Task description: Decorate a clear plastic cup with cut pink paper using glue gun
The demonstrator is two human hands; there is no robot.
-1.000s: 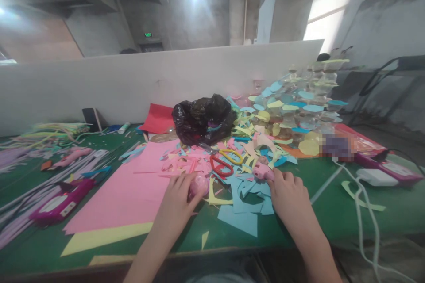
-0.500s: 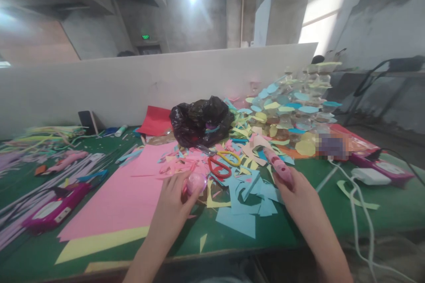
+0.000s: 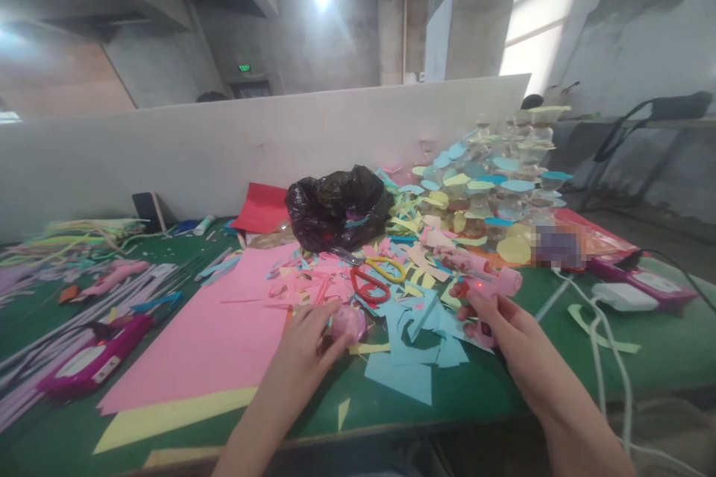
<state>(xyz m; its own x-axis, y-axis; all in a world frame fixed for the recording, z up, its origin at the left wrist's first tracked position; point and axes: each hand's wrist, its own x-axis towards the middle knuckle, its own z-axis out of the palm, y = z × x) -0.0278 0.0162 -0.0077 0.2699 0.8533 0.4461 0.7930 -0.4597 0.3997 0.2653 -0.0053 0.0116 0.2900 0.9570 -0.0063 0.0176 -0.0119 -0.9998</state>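
Note:
My left hand (image 3: 305,343) is closed around a pink, shiny round piece (image 3: 349,323) that looks like clear plastic, its far side hidden by the fingers. In my right hand (image 3: 506,324) is a pink glue gun (image 3: 492,282), gripped by its handle, with a small red light showing on its side and its front end pointing left. Between the hands lie scissors (image 3: 370,287) with one red and one yellow handle loop. Cut blue paper scraps (image 3: 400,380) lie below them.
A black plastic bag (image 3: 338,209) stands behind the scraps. Pink sheets (image 3: 206,335) cover the left middle. Clear plastic pieces with paper discs (image 3: 495,179) are stacked back right. Purple power strips (image 3: 95,358) lie at both sides; a white cable (image 3: 596,346) hangs over the right edge.
My right hand has turned the glue gun so that its side now shows, and has moved slightly right. My left hand has shifted right and a little down with the pink round piece.

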